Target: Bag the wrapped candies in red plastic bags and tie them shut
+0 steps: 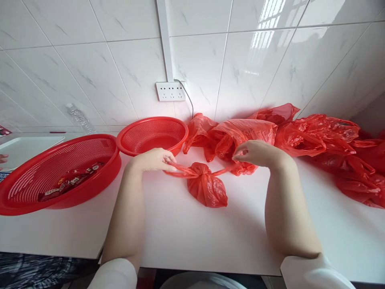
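Note:
A small red plastic bag [207,186], bunched and knotted at its top, lies on the white table [192,237] between my hands. Its two handles are stretched out to either side. My left hand [158,159] pinches the left handle. The right handle runs up to the fingers of my right hand [252,153], which are closed on it in front of larger red bags [243,132].
Two red mesh baskets stand at the left; the nearer basket [105,180] holds dark red packets [72,180], the other basket [183,144] is behind. More red bags [327,132] line the right. A white tray [33,142] and a person's fingers [3,158] show at far left.

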The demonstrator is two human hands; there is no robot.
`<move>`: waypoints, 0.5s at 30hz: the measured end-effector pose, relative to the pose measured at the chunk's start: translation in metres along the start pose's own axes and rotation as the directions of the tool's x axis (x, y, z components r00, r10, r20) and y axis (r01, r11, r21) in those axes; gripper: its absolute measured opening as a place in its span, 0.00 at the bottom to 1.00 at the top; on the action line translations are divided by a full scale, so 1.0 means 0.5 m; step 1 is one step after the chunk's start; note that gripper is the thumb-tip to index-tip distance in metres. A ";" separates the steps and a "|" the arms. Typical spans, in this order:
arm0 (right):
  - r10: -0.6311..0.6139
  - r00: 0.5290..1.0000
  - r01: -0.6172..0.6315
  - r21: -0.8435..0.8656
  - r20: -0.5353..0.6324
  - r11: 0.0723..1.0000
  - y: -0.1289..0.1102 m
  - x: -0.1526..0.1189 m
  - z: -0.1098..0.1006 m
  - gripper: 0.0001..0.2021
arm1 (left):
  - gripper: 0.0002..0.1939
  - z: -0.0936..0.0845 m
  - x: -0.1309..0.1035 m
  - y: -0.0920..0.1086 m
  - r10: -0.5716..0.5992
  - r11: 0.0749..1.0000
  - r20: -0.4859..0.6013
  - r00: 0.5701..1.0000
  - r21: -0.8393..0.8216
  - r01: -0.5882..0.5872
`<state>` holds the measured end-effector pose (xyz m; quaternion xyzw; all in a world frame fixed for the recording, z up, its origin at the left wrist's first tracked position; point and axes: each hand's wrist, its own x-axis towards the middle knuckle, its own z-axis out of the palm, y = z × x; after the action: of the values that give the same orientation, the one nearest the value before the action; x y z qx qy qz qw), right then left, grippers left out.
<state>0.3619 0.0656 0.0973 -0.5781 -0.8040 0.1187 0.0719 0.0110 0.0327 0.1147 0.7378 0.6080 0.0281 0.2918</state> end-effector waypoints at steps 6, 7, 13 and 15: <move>-0.181 0.977 0.168 0.116 0.110 0.979 -0.120 -0.002 0.046 0.21 | 0.31 -0.007 -0.020 0.004 -0.071 0.997 -0.168 0.983 -0.017 0.069; -0.233 0.956 0.214 0.120 0.178 0.969 -0.141 0.000 0.060 0.25 | 0.30 -0.008 -0.021 0.003 -0.082 0.997 -0.165 0.983 -0.016 0.081; -0.421 0.849 0.446 -0.006 0.320 0.895 -0.178 -0.004 0.086 0.13 | 0.31 -0.022 -0.021 -0.008 -0.126 0.992 -0.193 0.973 -0.033 0.122; -0.449 0.844 0.459 0.038 0.295 0.888 -0.152 -0.024 0.057 0.11 | 0.31 -0.027 -0.021 -0.011 -0.130 0.991 -0.210 0.969 -0.021 0.129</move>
<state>0.2894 0.0282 0.0911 -0.3485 -0.9213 0.1697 -0.0328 -0.0019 0.0288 0.1268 0.6883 0.6823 0.0897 0.2295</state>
